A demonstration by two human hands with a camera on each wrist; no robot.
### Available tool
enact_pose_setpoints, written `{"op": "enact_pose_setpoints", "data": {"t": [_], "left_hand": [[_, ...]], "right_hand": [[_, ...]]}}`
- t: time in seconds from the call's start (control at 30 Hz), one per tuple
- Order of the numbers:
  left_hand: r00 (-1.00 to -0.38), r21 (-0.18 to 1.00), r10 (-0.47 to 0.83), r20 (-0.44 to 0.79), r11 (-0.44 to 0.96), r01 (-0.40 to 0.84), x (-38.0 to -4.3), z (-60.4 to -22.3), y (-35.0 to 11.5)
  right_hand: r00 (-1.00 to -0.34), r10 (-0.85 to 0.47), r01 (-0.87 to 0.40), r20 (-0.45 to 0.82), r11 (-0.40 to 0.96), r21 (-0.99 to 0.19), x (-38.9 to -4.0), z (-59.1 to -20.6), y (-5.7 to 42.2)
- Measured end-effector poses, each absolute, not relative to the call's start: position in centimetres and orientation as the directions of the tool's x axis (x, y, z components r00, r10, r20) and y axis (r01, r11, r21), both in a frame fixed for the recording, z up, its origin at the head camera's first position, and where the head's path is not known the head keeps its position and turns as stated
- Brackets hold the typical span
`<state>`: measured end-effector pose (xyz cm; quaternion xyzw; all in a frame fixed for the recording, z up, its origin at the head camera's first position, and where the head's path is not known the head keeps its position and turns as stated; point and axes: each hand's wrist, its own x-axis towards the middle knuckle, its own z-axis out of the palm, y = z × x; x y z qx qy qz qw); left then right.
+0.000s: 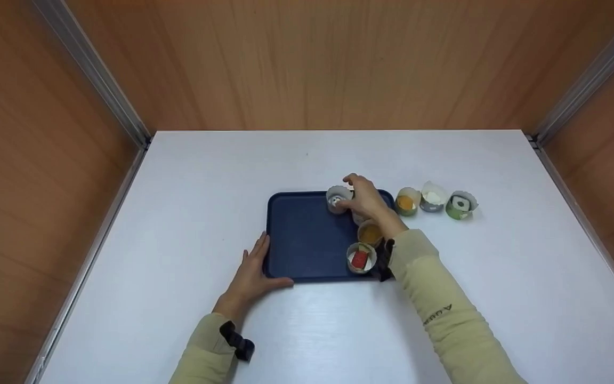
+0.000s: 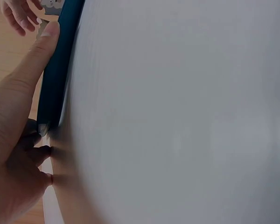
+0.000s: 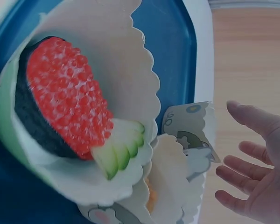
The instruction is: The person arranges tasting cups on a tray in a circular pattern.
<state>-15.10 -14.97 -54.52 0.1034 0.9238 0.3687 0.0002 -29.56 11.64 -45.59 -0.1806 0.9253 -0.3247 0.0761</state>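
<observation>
At the tray's front left corner, my left hand (image 1: pixel 247 278) rests with straight fingers along the side and its thumb against the front rim of the dark blue tray (image 1: pixel 307 234). My right hand (image 1: pixel 369 200) is over the tray's back right part, fingers spread beside a grey paper cup (image 1: pixel 332 207) with a white item inside. In the right wrist view, a gap shows between those fingers and the grey cup (image 3: pixel 189 122). Nearer the front, a paper cup holds red roe sushi (image 3: pixel 67 93) with cucumber slices. An amber-filled cup (image 1: pixel 370 233) sits behind it; another is partly hidden under my right hand.
Right of the tray, on the white table (image 1: pixel 190 213), stand three more paper cups: one with an orange item (image 1: pixel 405 202), one with a white item (image 1: pixel 433 198), and a green cup (image 1: pixel 455 212) holding a white roll. Wooden panels (image 1: pixel 307 64) enclose the back and sides.
</observation>
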Motion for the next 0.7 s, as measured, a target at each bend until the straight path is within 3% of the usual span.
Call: {"op": "enact_pose_setpoints", "data": {"t": [0.7], "left_hand": [[-0.98, 0.681, 0.19, 0.065, 0.709, 0.183, -15.2, -54.5, -15.0]], "right_hand": [[-0.935, -0.322, -0.338, 0.15, 0.678, -0.652, -26.7, -44.1, 16.1]]}}
